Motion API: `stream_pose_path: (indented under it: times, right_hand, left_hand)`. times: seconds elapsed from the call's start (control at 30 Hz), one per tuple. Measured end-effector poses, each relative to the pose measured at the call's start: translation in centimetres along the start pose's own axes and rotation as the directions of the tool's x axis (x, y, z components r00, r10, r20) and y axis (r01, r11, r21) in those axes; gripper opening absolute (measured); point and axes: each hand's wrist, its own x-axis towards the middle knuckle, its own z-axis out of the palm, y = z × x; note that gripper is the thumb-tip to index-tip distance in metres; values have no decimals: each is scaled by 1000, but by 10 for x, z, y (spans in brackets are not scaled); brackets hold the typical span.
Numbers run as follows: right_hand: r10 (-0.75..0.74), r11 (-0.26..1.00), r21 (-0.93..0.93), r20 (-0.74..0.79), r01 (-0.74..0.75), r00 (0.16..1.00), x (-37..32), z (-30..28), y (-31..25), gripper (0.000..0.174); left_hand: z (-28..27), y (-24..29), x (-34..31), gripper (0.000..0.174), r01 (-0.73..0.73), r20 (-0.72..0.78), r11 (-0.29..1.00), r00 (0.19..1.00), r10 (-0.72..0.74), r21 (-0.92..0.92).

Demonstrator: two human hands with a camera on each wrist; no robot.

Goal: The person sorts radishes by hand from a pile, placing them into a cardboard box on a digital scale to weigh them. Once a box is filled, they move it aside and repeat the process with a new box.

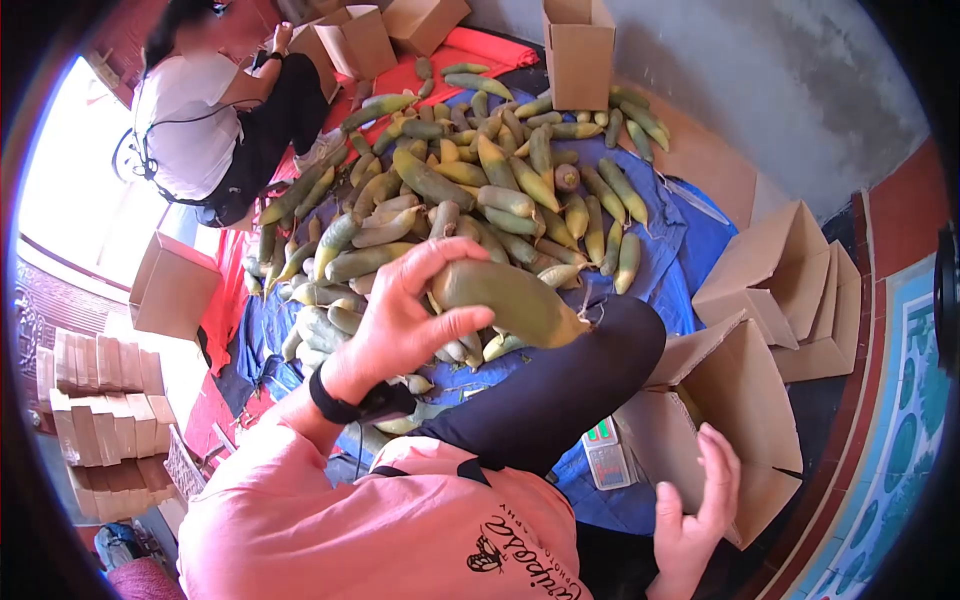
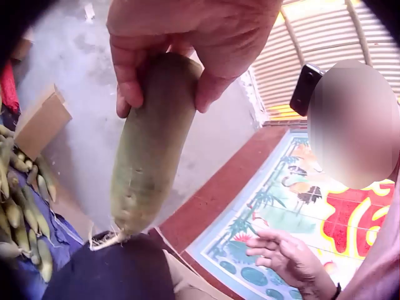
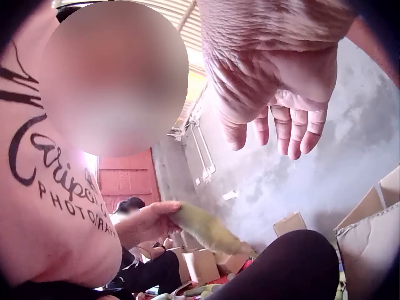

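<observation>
A thick green radish [image 1: 515, 302] is gripped at its blunt end by my left hand [image 1: 400, 315], thumb on one side and fingers on the other. Its thin root tip points away, over my dark-trousered knee [image 1: 590, 360]. In the left wrist view the same radish [image 2: 153, 144] hangs from the fingertips, root strands at its lower end. My right hand [image 1: 697, 505] holds nothing, its fingers loosely extended beside an upright open cardboard box [image 1: 745, 400]. A large heap of green radishes [image 1: 430, 180] lies in front of me on a blue sheet [image 1: 668, 245].
A small digital scale [image 1: 607, 465] with lit green digits sits beside the box. More cardboard boxes [image 1: 770, 270] stand at right and at the back. Another person [image 1: 195, 130] crouches at far left. Folded cartons [image 1: 105, 400] are stacked at left. A grey wall [image 1: 760, 90] bounds the back right.
</observation>
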Motion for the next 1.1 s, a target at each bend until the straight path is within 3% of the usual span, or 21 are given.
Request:
stream_pose_path:
  times: [0.07, 0.13, 0.2, 0.27, 0.33, 0.4, 0.43, 0.53, 0.6, 0.7, 0.73, 0.8, 0.87, 0.9, 0.93, 1.0, 1.03, 1.1]
  right_hand:
    - [-61, 998, -29, 55, 63, 997, 2, 4, 0, 52]
    - [-123, 990, -72, 34, 125, 992, 5, 10, -1, 55]
    - [-183, 976, -114, 17, 183, 983, 6, 12, -3, 58]
    - [-258, 937, -239, 18, 255, 966, 7, 14, -5, 64]
    - [-270, 922, -278, 32, 268, 962, 3, 16, -2, 57]
    - [56, 992, -116, 114, -43, 992, -15, 21, 18, 48]
    - [47, 984, -173, 70, -34, 996, -16, 19, 16, 33]
    - [106, 972, -227, 216, -55, 971, -28, 2, 27, 33]
    - [95, 979, -196, 212, -53, 973, -32, -7, 33, 35]
    - [168, 966, -215, 115, -141, 979, -36, -27, 30, 32]
    - [321, 917, -278, 95, -285, 942, -36, -37, 23, 31]
    - [395, 873, -280, -78, -400, 916, -33, -52, 20, 31]
    - [346, 888, -239, -216, -393, 913, -33, -67, 33, 34]
    - [371, 835, -332, -249, -438, 895, -30, -74, 32, 36]
    - [453, 750, -429, -223, -504, 863, -26, -84, 32, 36]
    - [476, 663, -568, -183, -487, 860, -16, -92, 39, 32]
    - [476, 663, -569, -181, -486, 861, -22, -96, 68, 32]
    - [428, 835, -332, -106, -438, 897, -35, -95, 140, 25]
  left_hand:
    - [2, 11, -6, 40, -5, -1, 998, 1000, 5, -60]
    - [4, 22, -8, 44, 20, 5, 916, 1000, -19, -400]
    - [3, 30, -7, 48, 64, 45, 876, 998, -49, -478]
    - [9, 30, -8, 49, 318, 254, 714, 946, -200, -624]
    - [26, 31, -7, 43, 332, 331, 674, 934, -136, -660]
    - [52, 21, -11, 46, 437, 426, 590, 889, -169, -679]
    - [60, 19, -10, 46, 438, 424, 587, 889, -172, -680]
    - [76, 12, -5, 43, 511, 526, 539, 838, -143, -669]
    - [85, 7, -2, 46, 589, 653, 513, 754, -69, -625]
    - [96, -5, -2, 50, 533, 654, 566, 756, 15, -629]
    - [98, -7, -2, 50, 506, 651, 595, 758, 40, -625]
    - [91, -18, 0, 45, 391, 570, 736, 821, -8, -553]
    - [86, -41, 1, 40, 424, 505, 748, 852, -139, -510]
    - [86, -57, -3, 35, 445, 439, 758, 868, -233, -476]
    - [80, -66, -3, 34, 475, 403, 808, 855, -327, -350]
    - [76, -94, -9, 30, 504, 331, 846, 839, -431, -174]
    - [74, -107, -14, 30, 505, 330, 845, 839, -433, -175]
    - [73, -133, -26, 27, 564, 286, 820, 805, -520, -96]
